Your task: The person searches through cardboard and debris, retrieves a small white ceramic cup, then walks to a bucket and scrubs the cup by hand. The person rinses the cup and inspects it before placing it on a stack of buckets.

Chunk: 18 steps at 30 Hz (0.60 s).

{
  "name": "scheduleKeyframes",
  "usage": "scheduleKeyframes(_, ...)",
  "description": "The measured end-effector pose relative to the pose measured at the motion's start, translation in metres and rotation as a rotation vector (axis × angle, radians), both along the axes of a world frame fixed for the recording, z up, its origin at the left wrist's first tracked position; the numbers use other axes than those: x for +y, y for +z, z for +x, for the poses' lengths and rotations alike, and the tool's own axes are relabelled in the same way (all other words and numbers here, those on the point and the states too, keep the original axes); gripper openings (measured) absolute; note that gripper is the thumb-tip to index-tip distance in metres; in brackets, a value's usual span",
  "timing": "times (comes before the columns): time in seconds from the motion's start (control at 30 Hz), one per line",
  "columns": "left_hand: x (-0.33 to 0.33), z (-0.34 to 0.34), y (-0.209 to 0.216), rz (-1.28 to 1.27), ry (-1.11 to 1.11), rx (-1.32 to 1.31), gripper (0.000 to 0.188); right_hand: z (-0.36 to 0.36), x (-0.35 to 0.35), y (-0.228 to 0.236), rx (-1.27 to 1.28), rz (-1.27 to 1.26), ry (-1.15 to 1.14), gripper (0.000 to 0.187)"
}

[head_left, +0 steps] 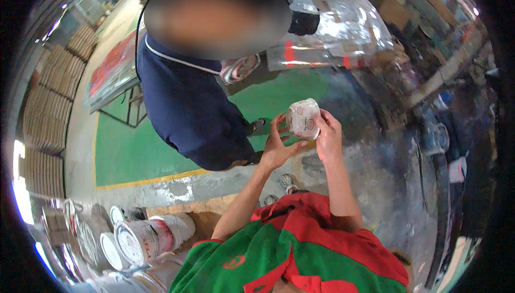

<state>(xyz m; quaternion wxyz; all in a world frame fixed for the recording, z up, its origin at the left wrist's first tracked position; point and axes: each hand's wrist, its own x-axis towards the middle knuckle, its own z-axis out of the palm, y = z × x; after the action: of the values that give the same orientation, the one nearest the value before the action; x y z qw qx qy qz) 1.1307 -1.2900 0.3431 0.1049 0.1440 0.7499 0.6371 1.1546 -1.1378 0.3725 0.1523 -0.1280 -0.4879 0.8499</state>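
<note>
A small white bowl (307,119) with pinkish-red printed marks is held up in front of me, tipped on its side. My right hand (328,135) grips it by the right side, thumb and fingers at the rim. Curved beside its base, on the left, is my left hand (277,147), thumb and fingers spread apart. Whether the left fingertips touch the bowl, I cannot tell.
Facing me stands a person in a dark blue shirt (185,108) with a patterned glove (240,69). Plastic-wrapped goods (343,22) lie behind. White buckets (137,242) stand at lower left, near stacked cardboard (48,97). Dark machinery (424,127) lines the right.
</note>
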Motion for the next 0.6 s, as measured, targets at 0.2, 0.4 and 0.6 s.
scheduleKeyframes(0.2, 0.008, 0.017, 0.002, 0.131, -0.264, 0.070, 0.113, 0.063, 0.005, 0.003, -0.032, -0.005, -0.110, 0.029)
scheduleKeyframes(0.4, 0.019, 0.048, 0.012, 0.263, -0.327, -0.047, 0.103, 0.104, 0.011, 0.011, -0.013, -0.085, -0.119, 0.032)
scheduleKeyframes(0.6, 0.042, 0.065, 0.030, 0.344, -0.171, -0.456, 0.090, 0.140, 0.032, -0.003, 0.150, 0.089, -0.027, 0.031)
